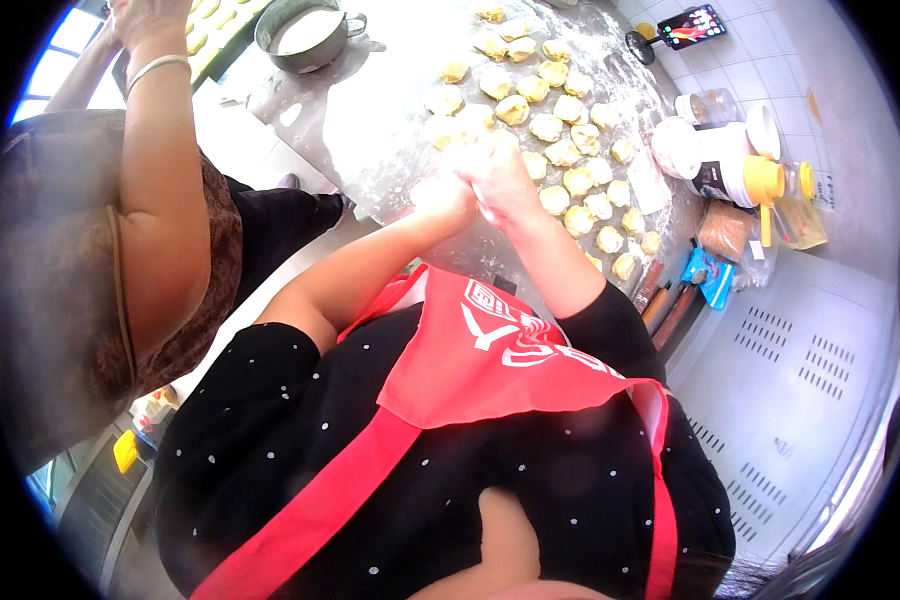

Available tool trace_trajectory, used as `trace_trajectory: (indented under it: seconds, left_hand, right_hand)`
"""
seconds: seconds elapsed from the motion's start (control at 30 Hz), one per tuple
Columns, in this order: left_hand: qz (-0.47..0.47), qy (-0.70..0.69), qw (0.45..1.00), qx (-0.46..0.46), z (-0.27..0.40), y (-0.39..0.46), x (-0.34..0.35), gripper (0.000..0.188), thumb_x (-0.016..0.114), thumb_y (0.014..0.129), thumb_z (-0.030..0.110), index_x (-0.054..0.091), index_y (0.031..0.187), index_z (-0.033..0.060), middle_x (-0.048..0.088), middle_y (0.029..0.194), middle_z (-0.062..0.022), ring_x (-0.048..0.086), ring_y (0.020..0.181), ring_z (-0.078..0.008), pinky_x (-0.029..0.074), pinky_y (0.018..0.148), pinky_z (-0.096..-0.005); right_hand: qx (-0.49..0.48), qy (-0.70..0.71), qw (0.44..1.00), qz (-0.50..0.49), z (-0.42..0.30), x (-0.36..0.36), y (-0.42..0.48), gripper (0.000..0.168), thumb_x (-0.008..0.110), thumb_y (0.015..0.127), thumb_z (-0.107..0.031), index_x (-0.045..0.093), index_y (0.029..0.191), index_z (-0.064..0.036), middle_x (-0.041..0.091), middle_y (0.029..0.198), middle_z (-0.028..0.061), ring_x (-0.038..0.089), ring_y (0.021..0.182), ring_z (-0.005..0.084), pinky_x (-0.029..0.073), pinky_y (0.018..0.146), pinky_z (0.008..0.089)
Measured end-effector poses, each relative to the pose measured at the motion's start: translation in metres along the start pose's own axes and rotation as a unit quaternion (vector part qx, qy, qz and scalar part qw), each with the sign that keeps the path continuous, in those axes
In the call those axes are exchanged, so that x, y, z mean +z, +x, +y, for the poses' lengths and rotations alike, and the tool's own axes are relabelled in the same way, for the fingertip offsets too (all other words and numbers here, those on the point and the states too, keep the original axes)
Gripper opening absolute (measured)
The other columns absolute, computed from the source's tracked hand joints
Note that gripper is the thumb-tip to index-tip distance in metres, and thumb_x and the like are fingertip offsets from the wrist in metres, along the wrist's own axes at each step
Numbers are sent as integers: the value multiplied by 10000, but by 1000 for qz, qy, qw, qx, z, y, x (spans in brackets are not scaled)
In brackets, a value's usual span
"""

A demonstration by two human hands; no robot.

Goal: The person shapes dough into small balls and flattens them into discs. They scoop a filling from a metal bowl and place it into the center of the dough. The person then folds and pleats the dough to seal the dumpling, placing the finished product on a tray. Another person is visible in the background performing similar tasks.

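Observation:
My left hand (pixel 448 195) and my right hand (pixel 501 171) meet above a floured metal worktop (pixel 397 169). Strong glare washes out the fingers, so whether anything is between them cannot be made out. Several rough yellow dough pieces (pixel 512 110) lie just beyond my hands. More dough pieces (pixel 578 181) are spread to the right of my right hand, in loose rows. A pale flat scraper-like piece (pixel 647 184) rests near the worktop's right side.
A metal pot of white powder (pixel 304 34) stands at the back left. Beside me, another person's arm (pixel 166 180) reaches to a tray of shaped dough (pixel 208 30). Tubs (pixel 722 161), rolling pins (pixel 675 319) and a phone on a stand (pixel 691 28) line the right side.

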State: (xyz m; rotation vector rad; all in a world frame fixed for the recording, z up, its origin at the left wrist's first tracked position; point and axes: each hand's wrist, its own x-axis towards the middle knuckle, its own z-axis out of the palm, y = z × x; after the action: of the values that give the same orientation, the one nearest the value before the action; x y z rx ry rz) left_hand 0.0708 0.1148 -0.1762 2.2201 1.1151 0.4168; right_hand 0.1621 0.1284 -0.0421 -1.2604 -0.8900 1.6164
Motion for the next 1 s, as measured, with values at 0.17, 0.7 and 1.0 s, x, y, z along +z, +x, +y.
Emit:
trace_trajectory:
  seconds: [0.17,0.7,1.0]
  left_hand:
    - [-75,181,980,-33,25,-6,-37,432,661,716,323,571,1035,46,541,1132,-80,437,1149,-229,373,890,-372]
    - [41,-230,972,-9,30,-14,-50,620,795,669,203,458,1173,71,599,993,-157,588,962,-337,469,842,-413]
    - [-83,-53,995,-20,50,10,6,397,600,774,255,553,1132,90,655,944,-160,625,913,-349,494,790,-422]
  right_hand:
    - [-446,-554,701,59,-40,17,56,377,675,743,-186,610,1101,-87,542,1216,104,542,1058,262,461,838,335]
    - [73,-27,995,62,47,-49,-40,392,682,770,-50,574,1133,49,670,971,96,618,837,122,502,719,252]
    - [-195,-454,849,186,73,-69,-66,101,575,679,-134,643,681,-60,629,747,82,578,753,275,480,683,370]
